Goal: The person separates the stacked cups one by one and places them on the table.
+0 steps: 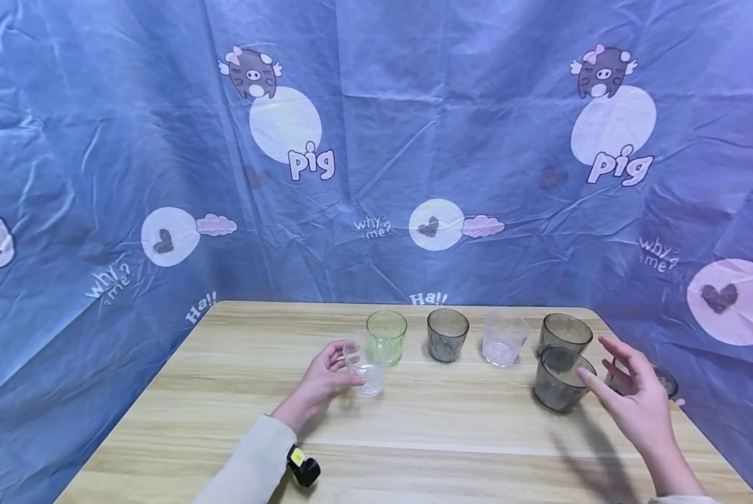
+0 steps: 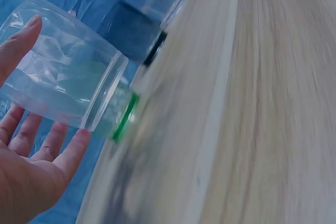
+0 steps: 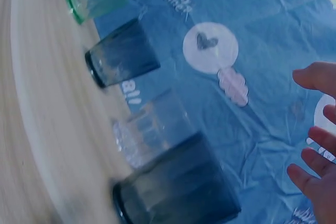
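My left hand [image 1: 322, 381] holds a clear tumbler [image 1: 370, 378], thumb on one side and fingers on the other. In the left wrist view this clear tumbler [image 2: 63, 66] is tilted across the picture, with a green tumbler [image 2: 123, 114] behind it. My right hand [image 1: 637, 395] is raised beside a smoky grey tumbler [image 1: 559, 385], fingers spread and relaxed. In the right wrist view, the right hand [image 3: 320, 135] has nothing between its fingers and is apart from the tumblers. Another dark tumbler [image 1: 663, 381] is partly hidden behind that hand.
Along the back of the wooden table [image 1: 427, 448] stand the green tumbler [image 1: 386, 339], a grey tumbler [image 1: 447, 337], a clear tumbler [image 1: 504, 341] and another grey tumbler [image 1: 565, 330]. A blue patterned cloth [image 1: 376, 175] hangs behind the table.
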